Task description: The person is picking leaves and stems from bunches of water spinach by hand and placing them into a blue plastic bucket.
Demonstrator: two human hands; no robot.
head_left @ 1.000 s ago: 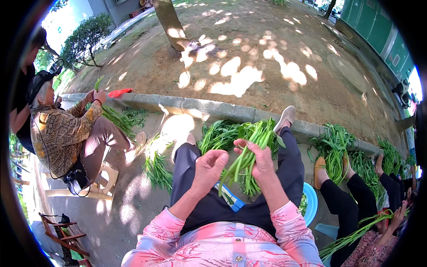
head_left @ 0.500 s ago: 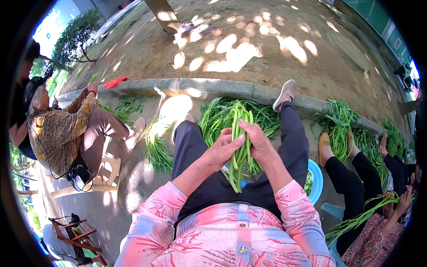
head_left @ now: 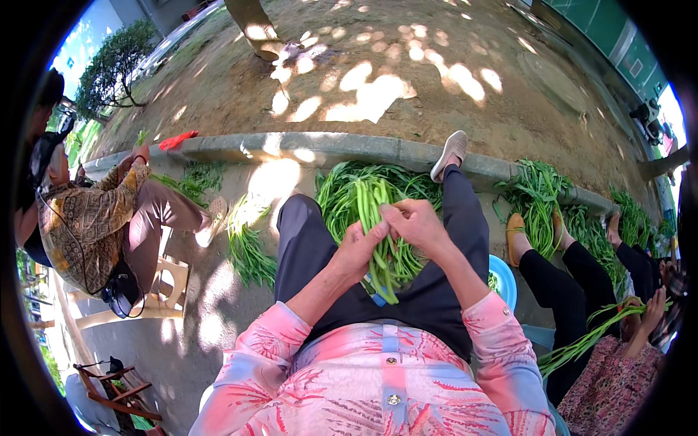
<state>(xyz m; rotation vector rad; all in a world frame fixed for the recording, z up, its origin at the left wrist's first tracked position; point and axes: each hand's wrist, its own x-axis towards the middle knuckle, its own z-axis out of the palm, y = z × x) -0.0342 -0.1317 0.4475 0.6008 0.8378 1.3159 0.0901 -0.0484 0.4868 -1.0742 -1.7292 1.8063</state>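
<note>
A bunch of water spinach stems (head_left: 369, 202) stands slantwise over my lap, its cut ends toward my shirt. My left hand (head_left: 356, 247) is closed round the bunch from the left, thumb laid across the stems. From the right, my right hand (head_left: 416, 225) pinches at the stems, its thumb and fingertips close to my left thumb. Its lower fingers are curled and partly hidden. Beyond my hands, a big heap of leafy water spinach (head_left: 334, 189) lies on the ground between my legs.
A smaller pile of greens (head_left: 251, 251) lies left of my leg, and a blue basin (head_left: 510, 283) stands at my right. More greens (head_left: 538, 192) lie by a neighbour's orange shoes. People sit on both sides. A stone kerb (head_left: 349, 147) runs across in front.
My right hand has turned and drawn up, its fingers now pinching where before they lay along the bunch. My left hand keeps its hold. The whole view has shifted slightly.
</note>
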